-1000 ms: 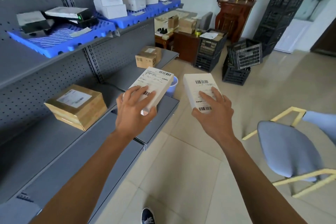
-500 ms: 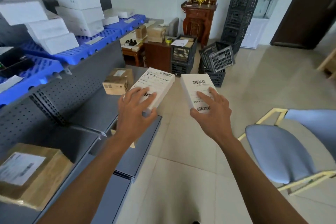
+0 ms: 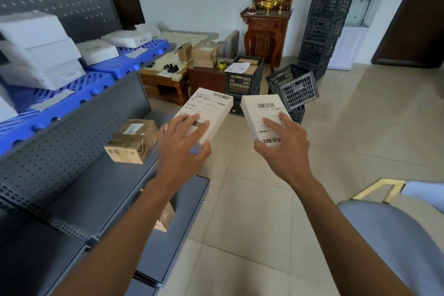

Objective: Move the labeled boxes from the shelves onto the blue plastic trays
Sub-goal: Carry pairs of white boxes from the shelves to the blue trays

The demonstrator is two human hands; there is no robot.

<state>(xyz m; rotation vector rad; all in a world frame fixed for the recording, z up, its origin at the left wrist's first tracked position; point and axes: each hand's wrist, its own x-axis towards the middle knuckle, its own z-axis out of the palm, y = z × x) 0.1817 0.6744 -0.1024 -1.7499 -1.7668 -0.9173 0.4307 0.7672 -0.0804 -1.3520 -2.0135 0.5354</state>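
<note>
- Two white labelled cardboard boxes are in the air above the floor, beside the grey shelf [image 3: 72, 190].
- Your left hand [image 3: 182, 146] grips the left box [image 3: 206, 113].
- Your right hand [image 3: 283, 149] grips the right box [image 3: 263, 115].
- Blue plastic trays [image 3: 72, 101] sit up left.

Both arms bare, reaching forward from the lower edge of view, forearms converging slightly toward the middle. Left hand [image 3: 183, 149] back-up, fingers spread over the top of a white labeled box [image 3: 206, 113], thumb at its near right edge; it holds the box. Right hand [image 3: 284, 149] likewise back-up, fingers fanned across the label of a second white labeled box [image 3: 263, 113], thumb at its near left corner. Hands apart, level with each other.
</note>
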